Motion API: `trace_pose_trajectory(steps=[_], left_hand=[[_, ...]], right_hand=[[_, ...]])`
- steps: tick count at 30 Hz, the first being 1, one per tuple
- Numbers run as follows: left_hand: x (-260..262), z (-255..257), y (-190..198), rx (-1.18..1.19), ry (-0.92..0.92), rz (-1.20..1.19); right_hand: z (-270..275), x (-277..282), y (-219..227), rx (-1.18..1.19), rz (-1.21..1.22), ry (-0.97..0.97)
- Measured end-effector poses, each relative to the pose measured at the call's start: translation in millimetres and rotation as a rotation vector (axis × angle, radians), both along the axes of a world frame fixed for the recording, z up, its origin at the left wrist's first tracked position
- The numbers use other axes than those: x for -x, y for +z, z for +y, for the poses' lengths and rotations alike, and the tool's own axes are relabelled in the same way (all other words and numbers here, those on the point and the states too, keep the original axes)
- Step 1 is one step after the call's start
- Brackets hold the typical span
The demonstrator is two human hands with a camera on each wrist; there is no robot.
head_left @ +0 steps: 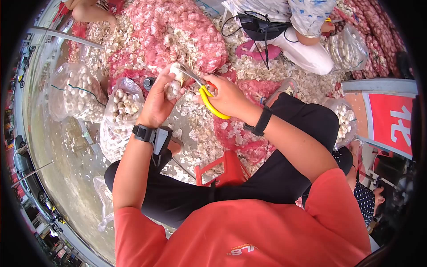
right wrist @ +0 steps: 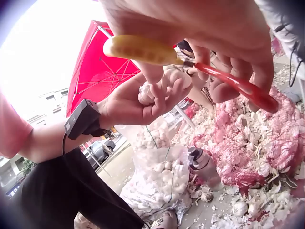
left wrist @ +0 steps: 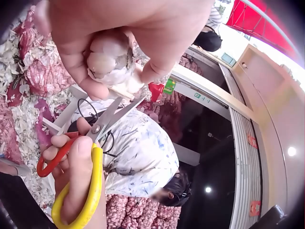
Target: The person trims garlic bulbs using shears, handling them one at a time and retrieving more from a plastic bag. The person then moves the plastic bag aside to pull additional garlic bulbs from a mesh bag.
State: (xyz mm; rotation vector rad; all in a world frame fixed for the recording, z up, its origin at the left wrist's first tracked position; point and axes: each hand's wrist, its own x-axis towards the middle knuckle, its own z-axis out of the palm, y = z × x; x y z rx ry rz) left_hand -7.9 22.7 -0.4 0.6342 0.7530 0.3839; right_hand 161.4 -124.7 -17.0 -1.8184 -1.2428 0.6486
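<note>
My left hand (head_left: 155, 99) holds garlic bulbs (head_left: 172, 91), one near the fingertips and another lower against the fingers. In the left wrist view, a garlic bulb (left wrist: 107, 59) with pale cloves bulging shows under the curled fingers. My right hand (head_left: 231, 98) grips scissors (head_left: 207, 99) with one yellow and one red handle. Their blades (left wrist: 110, 117) stand spread apart, tips close to the bulb's stem in the left wrist view. From the right wrist, the red handle (right wrist: 238, 86) shows beside the curled fingers, and the blades are mostly hidden.
Clear plastic bags of garlic (head_left: 120, 113) stand at the left. A bottle (right wrist: 202, 164) is beside them. Ahead lies a pink mesh sack of garlic (head_left: 182, 31) among scattered peelings (head_left: 195, 129). Another person (head_left: 293, 40) sits opposite, and a red stool (head_left: 224, 169) is between my legs.
</note>
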Motion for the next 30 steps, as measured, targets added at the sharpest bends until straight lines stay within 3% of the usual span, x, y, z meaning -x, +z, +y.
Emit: trace_pose_trajectory(steps=[2, 4, 8, 11, 13, 14, 16, 20, 23, 25, 28, 30], left_hand=[[-2.4, -4.4, 2.4, -0.041, -0.020, -0.037], [-2.1, -5.6, 2.3, -0.040, -0.002, -0.022], [1.8, 0.6, -4.8, 0.021, -0.037, -0.075], [2.0, 3.1, -14.3, 0.087, 0.063, 0.009], [0.9, 1.5, -10.7, 0.002, 0.095, 0.016], [1.1, 0.8, -8.1, 0.004, 0.096, 0.016], [0.9, -0.2, -3.7, 0.005, 0.029, -0.037], [4.4, 4.5, -9.7, 0.113, -0.033, -0.033], [4.6, 2.2, -15.5, 0.048, 0.034, 0.013], [3.1, 2.3, -16.8, -0.175, 0.006, 0.180], [-1.8, -5.7, -9.5, -0.359, -0.005, 0.228], [-0.4, -3.7, -13.9, -0.344, -0.026, 0.192]], right_hand=[[-2.8, -1.0, 2.1, -0.013, -0.034, -0.002], [-1.5, -3.1, 23.3, 0.301, 0.026, 0.085], [-1.8, -1.8, 14.5, 0.285, -0.049, 0.054], [-1.6, -0.6, -2.5, 0.238, 0.117, -0.026], [-1.4, 2.4, -5.0, -0.051, -0.077, -0.053], [-2.4, 0.3, -5.5, -0.049, -0.077, -0.051], [-2.0, -4.4, 9.4, 0.214, 0.015, 0.097], [-3.1, -2.4, 7.3, 0.216, -0.025, 0.090], [-0.2, -5.2, 7.7, 0.294, -0.090, 0.096], [0.8, -6.0, -4.6, 0.266, 0.065, -0.013], [2.5, -8.7, -16.1, 0.184, 0.163, 0.059], [3.0, -8.2, -20.3, 0.178, 0.220, 0.076]])
